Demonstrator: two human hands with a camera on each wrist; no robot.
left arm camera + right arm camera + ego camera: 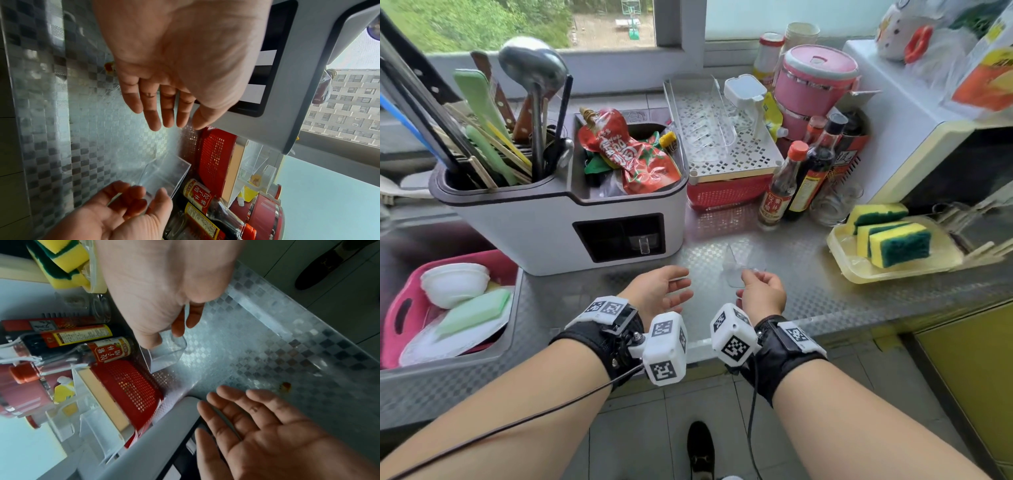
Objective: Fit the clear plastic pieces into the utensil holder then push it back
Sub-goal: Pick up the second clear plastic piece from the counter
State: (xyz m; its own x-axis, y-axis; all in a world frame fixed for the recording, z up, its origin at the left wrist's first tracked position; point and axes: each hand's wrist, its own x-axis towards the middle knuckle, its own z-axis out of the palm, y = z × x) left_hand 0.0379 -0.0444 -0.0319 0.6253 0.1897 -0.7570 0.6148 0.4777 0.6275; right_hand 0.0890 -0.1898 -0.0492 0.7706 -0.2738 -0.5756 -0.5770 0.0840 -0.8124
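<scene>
The white utensil holder stands on the counter, with utensils in its left bin and sauce packets in its right. Its dark front opening shows a small clear tab inside. My right hand pinches the near edge of a clear plastic piece that rests on the counter to the right of the holder. In the right wrist view my thumb and fingers curl over that clear piece. My left hand hovers open, palm toward the right, in front of the holder and holds nothing. In the left wrist view, its fingers are straight.
A red basket topped by a white perforated tray holding another clear tray stands right of the holder. Sauce bottles, a glass and a sponge dish crowd the right. A sink with a pink basket lies left.
</scene>
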